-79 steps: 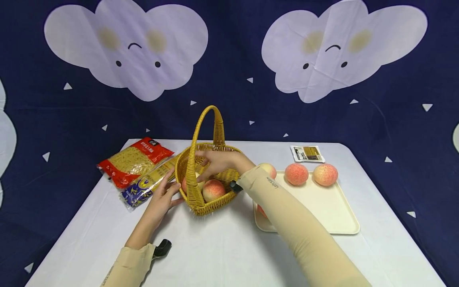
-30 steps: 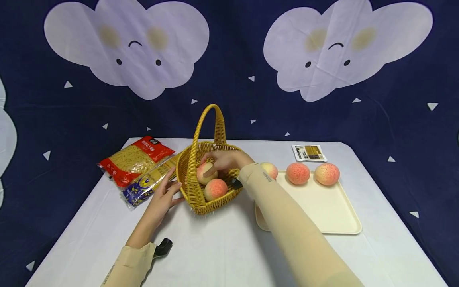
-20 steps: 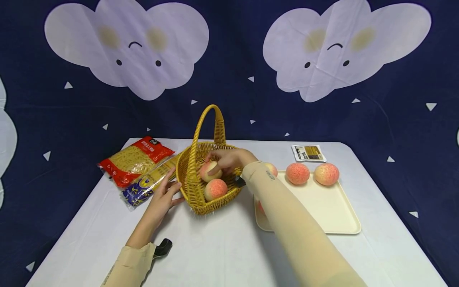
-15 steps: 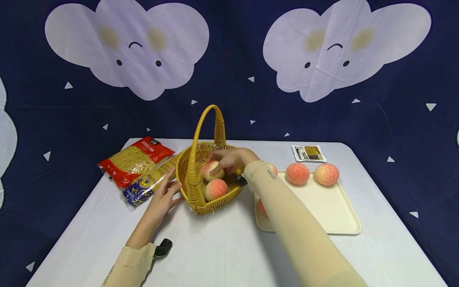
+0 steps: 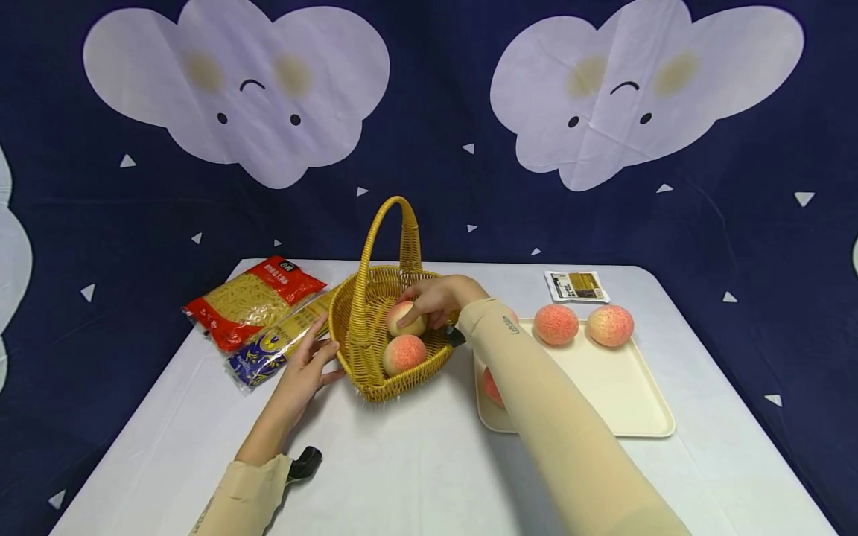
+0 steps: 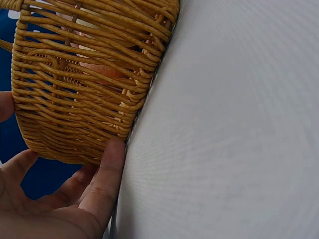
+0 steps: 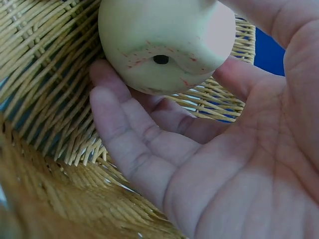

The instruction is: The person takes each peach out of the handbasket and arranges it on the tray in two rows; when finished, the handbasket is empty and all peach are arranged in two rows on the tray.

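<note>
A woven yellow basket (image 5: 365, 372) with a tall handle stands on the white table. Inside it my right hand (image 5: 439, 296) grips a pale pink peach (image 5: 404, 321), fingers and thumb curled round it. Seen from the right wrist, that peach (image 7: 164, 40) shows a dark dimple and my right hand (image 7: 199, 149) lies under and beside it. A second, redder peach (image 5: 404, 354) lies in the basket's front part. My left hand (image 5: 304, 372) rests against the basket's left side; in the left wrist view the left hand (image 6: 65, 199) touches the wicker wall with extended fingers.
Right of the basket, a cream tray (image 5: 623, 398) bears several peaches, such as one red peach (image 5: 556, 324); my right forearm hides part of it. Behind lies a small packet (image 5: 576, 286). A red pasta bag (image 5: 251, 301) and a blue-yellow packet (image 5: 264, 353) lie at left.
My right hand, first at the basket's left side, has taken hold of the peach there and moved it rightward within the basket. The left hand has stayed at the basket's side.
</note>
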The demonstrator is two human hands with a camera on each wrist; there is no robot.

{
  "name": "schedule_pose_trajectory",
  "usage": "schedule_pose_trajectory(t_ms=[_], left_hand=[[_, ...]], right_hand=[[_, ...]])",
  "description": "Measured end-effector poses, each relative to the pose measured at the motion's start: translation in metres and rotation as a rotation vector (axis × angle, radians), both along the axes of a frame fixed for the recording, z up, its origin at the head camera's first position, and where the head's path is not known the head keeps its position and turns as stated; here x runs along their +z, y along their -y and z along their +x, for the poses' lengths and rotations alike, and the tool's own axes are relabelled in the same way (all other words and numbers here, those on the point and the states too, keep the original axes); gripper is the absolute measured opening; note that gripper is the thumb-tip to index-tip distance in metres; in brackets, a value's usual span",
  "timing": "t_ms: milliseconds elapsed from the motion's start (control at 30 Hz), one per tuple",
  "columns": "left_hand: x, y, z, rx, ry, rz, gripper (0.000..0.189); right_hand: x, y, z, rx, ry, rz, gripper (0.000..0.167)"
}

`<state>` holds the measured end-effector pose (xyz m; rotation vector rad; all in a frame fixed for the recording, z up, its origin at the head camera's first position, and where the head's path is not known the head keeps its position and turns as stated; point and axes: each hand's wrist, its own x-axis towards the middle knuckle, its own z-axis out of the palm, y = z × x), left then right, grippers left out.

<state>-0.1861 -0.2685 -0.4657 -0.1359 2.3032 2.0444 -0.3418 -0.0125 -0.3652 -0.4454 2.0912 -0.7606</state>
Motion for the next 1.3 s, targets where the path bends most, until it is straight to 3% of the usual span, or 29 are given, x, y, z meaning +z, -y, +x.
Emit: schedule_pose_trajectory(t_ms=[600, 833, 1067, 1300], left_hand=[[0.0, 0.0, 0.001, 0.0, 0.004, -0.007, 0.066], [0.0, 0.0, 0.001, -0.006, -0.004, -0.006, 0.066], [0.0, -0.001, 0.001, -0.006, -0.004, -0.009, 0.065], [0.0, -0.001, 0.001, -0.003, -0.003, -0.004, 0.066]], right_hand=[[0.003, -0.007, -0.002, -0.011, -0.006, 0.014, 0.057], [0.005, -0.007, 0.0, 0.01, -0.022, 0.045, 0.08], [0.011, -0.011, 0.003, 0.051, -0.083, 0.082, 0.077], [0.02, -0.019, 0.004, 0.11, -0.175, 0.03, 0.076]])
